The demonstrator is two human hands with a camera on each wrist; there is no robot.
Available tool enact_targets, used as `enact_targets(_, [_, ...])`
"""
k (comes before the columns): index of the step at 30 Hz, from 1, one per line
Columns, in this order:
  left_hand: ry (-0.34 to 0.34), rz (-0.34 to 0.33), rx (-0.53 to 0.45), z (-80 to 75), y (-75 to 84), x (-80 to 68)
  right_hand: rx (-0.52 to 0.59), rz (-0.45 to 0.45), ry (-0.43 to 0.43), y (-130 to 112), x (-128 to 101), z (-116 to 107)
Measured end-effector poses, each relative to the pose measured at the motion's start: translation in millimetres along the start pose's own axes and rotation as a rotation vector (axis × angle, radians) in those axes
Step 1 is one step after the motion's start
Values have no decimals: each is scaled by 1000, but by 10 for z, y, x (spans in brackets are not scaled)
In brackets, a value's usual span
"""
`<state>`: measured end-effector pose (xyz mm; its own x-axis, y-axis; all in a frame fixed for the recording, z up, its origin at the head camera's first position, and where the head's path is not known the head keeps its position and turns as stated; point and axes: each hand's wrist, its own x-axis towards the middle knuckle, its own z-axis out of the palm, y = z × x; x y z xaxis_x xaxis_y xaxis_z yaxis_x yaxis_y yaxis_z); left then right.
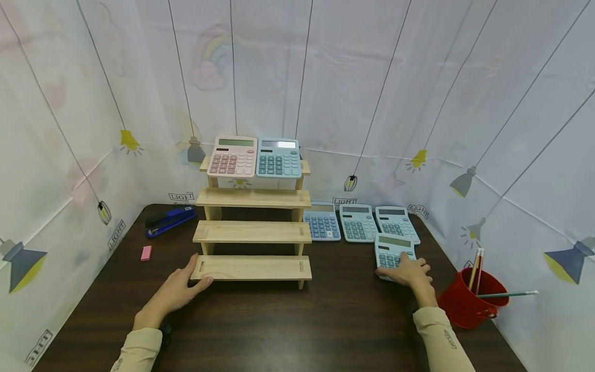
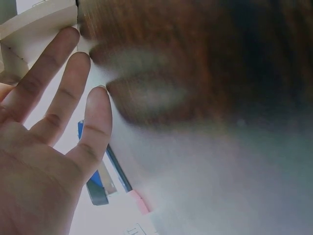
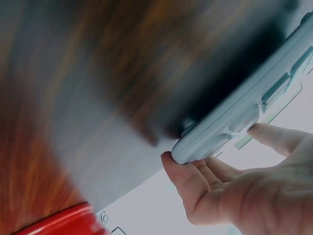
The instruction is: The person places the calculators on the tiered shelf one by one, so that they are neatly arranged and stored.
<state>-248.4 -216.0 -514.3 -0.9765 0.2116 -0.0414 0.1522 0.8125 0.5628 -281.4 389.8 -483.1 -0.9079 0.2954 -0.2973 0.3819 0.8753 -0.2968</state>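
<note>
While I watch from the head view, my right hand (image 1: 408, 274) lies at about four o'clock on the dark wooden surface (image 1: 334, 320), fingers (image 3: 188, 188) curled round the near edge of a light blue calculator (image 1: 392, 251), thumb under its corner in the right wrist view; the calculator lies just in front of the row noted below. Item two: my left hand (image 1: 178, 292) at about eight o'clock, fingers (image 2: 68, 95) straight and relaxed, fingertips touching the left end of the bottom step of a four-step wooden display stand (image 1: 253, 232), holding nothing. Item three: a pink calculator (image 1: 233, 156) and a blue calculator (image 1: 278, 158), side by side and touching on the stand's top step at twelve o'clock. Item four: three more blue calculators (image 1: 358, 222) in a row at two o'clock, just right of the stand. Item five: a blue stapler (image 1: 169, 220) at ten o'clock, with a pink eraser (image 1: 146, 252) near it. Item six: a red bucket (image 1: 469, 305) with pencils at four o'clock, near the right wrist.
</note>
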Motion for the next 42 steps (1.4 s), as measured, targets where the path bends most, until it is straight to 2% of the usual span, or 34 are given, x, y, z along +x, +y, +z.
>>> enact_targets(14, [-7,-5,-7,-7,-1,-6,31,-91,32,-311,-143,-27])
enact_targets(26, [-1,-9,-1,1,6,-5,45,-233,79,-862,-344,-282])
enact_targets(32, [-10,-11,-7,1,19,1,43,-303,132,-1186,-474,-412])
enact_targets(42, [-15,-18,3,-2,14,-14,55,-399,160,-1664,-600,-491])
